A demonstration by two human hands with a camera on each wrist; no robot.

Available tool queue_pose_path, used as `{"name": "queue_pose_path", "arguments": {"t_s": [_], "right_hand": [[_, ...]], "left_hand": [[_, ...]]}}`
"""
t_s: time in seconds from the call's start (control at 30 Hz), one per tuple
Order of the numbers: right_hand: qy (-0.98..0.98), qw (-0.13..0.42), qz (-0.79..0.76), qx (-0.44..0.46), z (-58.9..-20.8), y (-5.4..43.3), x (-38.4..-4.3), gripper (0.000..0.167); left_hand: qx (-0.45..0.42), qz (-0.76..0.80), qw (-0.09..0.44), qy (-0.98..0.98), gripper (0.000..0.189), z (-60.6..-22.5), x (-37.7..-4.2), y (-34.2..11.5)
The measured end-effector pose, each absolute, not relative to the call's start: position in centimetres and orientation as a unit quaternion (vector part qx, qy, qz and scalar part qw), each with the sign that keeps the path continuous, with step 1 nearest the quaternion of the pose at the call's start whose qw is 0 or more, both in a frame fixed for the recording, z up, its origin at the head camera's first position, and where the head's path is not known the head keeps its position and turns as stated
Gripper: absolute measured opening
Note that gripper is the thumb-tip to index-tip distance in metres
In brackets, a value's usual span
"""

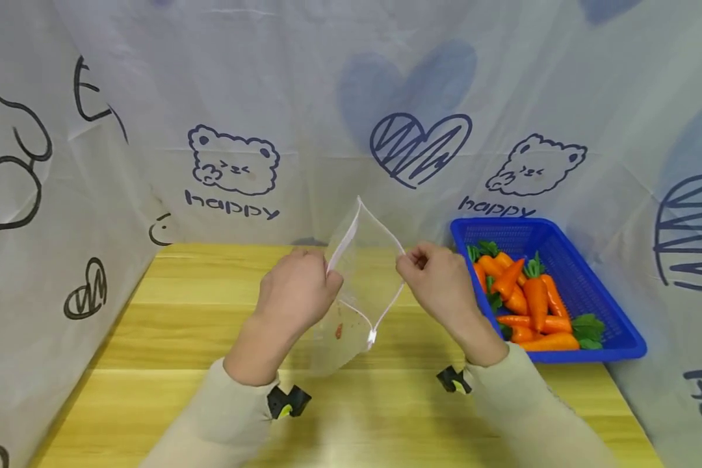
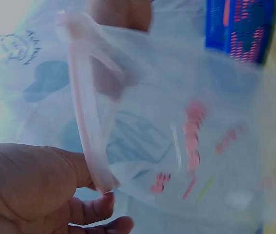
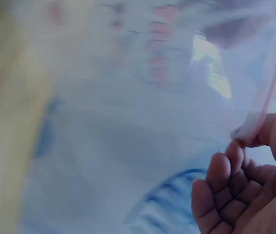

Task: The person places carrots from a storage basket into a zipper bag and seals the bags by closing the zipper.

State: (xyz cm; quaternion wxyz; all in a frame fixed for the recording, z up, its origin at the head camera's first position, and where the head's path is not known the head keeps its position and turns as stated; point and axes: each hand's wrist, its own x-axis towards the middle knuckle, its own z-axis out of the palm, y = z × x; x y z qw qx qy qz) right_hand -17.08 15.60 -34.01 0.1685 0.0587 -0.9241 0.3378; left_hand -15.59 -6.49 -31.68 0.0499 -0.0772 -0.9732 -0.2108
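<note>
A clear zip bag (image 1: 365, 279) hangs between both hands over the table, its mouth spread into a diamond shape. My left hand (image 1: 295, 289) pinches one lip of the mouth between thumb and fingers. On the opposite lip, my right hand (image 1: 439, 279) pinches the edge with thumb and fingertips. A white slider (image 1: 372, 337) sits at the near corner of the zip. Red printed marks (image 2: 194, 136) show on the bag's side in the left wrist view. Through the film (image 3: 104, 107) in the right wrist view, the patterned cloth shows blurred.
At the right stands a blue plastic basket (image 1: 611, 325) holding several orange carrots (image 1: 537, 302) with green tops. The wooden table (image 1: 199, 325) reaches back to a white cloth (image 1: 316, 97) printed with bears and hearts, which also hangs along both sides.
</note>
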Motion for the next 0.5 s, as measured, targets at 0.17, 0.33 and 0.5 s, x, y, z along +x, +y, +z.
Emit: {"name": "queue_pose_path", "arguments": {"t_s": [0.17,0.33,0.5], "right_hand": [[-0.933,0.191,0.279,0.119,-29.0,13.9,-16.5,0.020],[-0.953,0.198,0.170,0.153,-27.7,12.5,-16.8,0.025],[-0.976,0.144,0.113,0.117,-28.9,13.4,-18.1,0.031]], "left_hand": [[-0.079,-0.248,0.024,-0.965,0.020,-30.1,-15.1,-7.6],[-0.058,-0.219,0.005,-0.974,0.019,-30.0,-15.4,-9.2],[-0.006,-0.139,-0.054,-0.989,0.023,-30.2,-15.6,-11.7]]}}
